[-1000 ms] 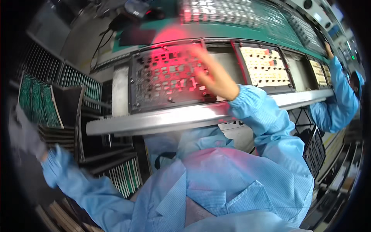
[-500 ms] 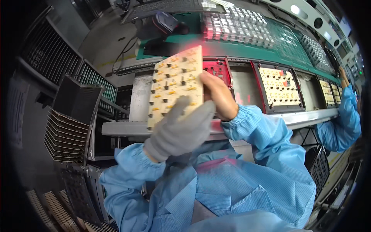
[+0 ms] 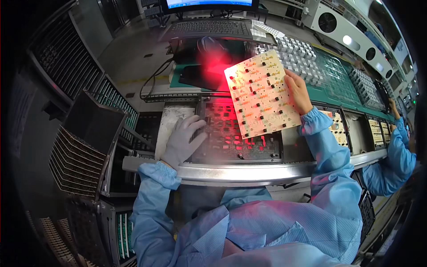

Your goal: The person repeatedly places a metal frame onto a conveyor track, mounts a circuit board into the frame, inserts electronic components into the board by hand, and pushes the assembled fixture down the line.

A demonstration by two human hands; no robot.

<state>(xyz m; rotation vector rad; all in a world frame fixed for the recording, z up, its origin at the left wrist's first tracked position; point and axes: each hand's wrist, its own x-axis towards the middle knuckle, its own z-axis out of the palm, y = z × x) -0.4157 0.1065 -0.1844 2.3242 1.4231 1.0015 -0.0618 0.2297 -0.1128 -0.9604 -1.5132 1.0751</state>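
A cream-coloured circuit board (image 3: 262,100) with rows of small black parts is in my bare right hand (image 3: 299,92), which pinches its right edge. The board is tilted and held above a black carrier tray (image 3: 213,149) on the conveyor, covering part of it. At the tray's left edge rests my left hand (image 3: 180,139) in a grey glove, fingers and thumb apart, with nothing visible in it. Red light, strongest near a dark device (image 3: 209,46) behind the board, falls on the board's corner and the tray.
In front of me runs the conveyor's metal rail (image 3: 231,172). Beyond are a keyboard (image 3: 209,29), a monitor (image 3: 209,3) and clear plastic trays of silvery parts (image 3: 298,58). On the left stands a rack of boards (image 3: 78,160). A co-worker's sleeve (image 3: 387,164) shows at right.
The board has moved right and away from me, now in my right hand alone. My left hand has let go of it and moved left to the carrier tray, which has come further into view.
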